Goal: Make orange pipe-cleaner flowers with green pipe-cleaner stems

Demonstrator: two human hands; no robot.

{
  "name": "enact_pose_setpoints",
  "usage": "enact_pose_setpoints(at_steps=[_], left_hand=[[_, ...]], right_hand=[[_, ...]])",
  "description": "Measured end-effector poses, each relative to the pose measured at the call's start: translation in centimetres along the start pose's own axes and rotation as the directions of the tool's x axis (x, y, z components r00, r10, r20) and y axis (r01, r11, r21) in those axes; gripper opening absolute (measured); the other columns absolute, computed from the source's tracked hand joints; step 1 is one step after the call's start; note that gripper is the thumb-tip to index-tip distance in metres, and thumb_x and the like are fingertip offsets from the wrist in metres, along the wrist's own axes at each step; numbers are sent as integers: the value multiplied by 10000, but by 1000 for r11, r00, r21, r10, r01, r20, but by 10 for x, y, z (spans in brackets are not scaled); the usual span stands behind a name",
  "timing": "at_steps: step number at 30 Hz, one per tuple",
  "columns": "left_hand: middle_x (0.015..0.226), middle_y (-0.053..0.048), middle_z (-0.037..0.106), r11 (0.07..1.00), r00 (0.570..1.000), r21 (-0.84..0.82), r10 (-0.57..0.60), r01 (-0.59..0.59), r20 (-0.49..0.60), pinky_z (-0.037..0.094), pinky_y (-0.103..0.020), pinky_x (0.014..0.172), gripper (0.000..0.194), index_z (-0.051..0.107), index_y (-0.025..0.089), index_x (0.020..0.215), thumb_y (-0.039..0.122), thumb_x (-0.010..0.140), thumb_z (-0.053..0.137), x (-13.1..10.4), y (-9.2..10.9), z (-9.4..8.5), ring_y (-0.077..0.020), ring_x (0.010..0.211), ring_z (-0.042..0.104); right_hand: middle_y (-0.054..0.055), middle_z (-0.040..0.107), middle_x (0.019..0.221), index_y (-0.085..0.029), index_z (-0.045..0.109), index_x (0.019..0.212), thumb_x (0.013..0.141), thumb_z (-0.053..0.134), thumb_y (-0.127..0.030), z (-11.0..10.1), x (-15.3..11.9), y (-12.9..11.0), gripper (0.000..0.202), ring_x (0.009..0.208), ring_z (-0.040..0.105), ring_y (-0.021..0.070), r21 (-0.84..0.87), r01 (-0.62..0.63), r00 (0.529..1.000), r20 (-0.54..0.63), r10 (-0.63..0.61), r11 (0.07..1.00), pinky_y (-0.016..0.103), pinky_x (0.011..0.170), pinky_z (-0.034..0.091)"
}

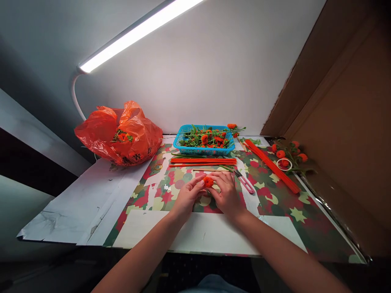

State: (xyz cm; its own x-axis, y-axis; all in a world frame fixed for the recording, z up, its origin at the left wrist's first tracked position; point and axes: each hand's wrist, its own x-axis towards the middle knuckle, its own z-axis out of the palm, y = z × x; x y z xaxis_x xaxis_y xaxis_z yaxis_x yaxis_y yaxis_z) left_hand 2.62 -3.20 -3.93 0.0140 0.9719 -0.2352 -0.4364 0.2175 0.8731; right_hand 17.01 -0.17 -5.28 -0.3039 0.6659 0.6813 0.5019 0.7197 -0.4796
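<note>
Between my two hands, over the middle of the table, is an orange pom-pom-like flower head [208, 182]. My left hand [190, 193] pinches it from the left, thumb and fingers closed at its edge. On the other side my right hand [225, 190] curls its fingers round the flower; its fingertips meet the flower's right edge. What lies beneath the flower is hidden by the fingers. Just beyond my hands lie a thin stick [210, 169] and a bundle of orange pipe cleaners [203, 161]. Right of my right hand rests a pair of pink-handled thread snips [244, 182].
A blue basket [204, 151] full of orange flowers and green stems stands at the back. At left sits an orange plastic bag [137, 134]. More orange pipe cleaners [271, 166] and finished-looking flowers [281, 154] lie at right, by a cardboard wall [342, 101]. A lamp [137, 36] hangs above.
</note>
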Motion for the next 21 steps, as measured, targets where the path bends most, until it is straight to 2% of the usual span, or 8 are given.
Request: enact_pose_setpoints(at_steps=[7,11,15,18,21], left_hand=[[851,-48,719,998,999,50,43,-43,-5,494,-221,697,528,656,164,1141,370,670,776,-3,3,2,-122,712,648],[849,-58,723,995,998,87,57,-55,-10,484,-230,619,542,643,169,1159,385,677,763,-8,8,6,-131,646,644],[776,-46,712,958,980,226,190,-174,-51,471,-227,604,353,706,173,989,379,704,734,-13,13,7,-150,670,632],[750,-33,689,895,950,371,298,-246,-91,449,-218,581,238,711,186,852,379,714,720,-12,14,3,-152,681,610],[750,-29,672,857,954,453,298,-247,-44,403,-208,537,234,705,174,798,397,727,704,-10,10,0,-125,621,559]], right_hand=[[53,667,1066,-220,640,1053,871,557,-207,0,0,0,200,1001,519,242,15,-19,999,44,19,1000,404,874,377],[52,668,1055,-235,649,1057,881,555,-230,-2,1,-1,200,1006,517,246,44,-49,998,52,47,998,412,876,383],[54,663,1024,-236,671,1004,904,538,-301,-7,4,-1,178,1005,524,237,155,-86,996,19,84,984,405,889,402],[44,666,967,-241,687,931,933,487,-346,-9,6,-1,226,996,542,218,289,-150,989,49,142,946,378,882,425],[44,668,941,-232,690,895,943,455,-395,-8,6,0,290,983,559,207,368,-227,973,114,199,902,355,864,446]])
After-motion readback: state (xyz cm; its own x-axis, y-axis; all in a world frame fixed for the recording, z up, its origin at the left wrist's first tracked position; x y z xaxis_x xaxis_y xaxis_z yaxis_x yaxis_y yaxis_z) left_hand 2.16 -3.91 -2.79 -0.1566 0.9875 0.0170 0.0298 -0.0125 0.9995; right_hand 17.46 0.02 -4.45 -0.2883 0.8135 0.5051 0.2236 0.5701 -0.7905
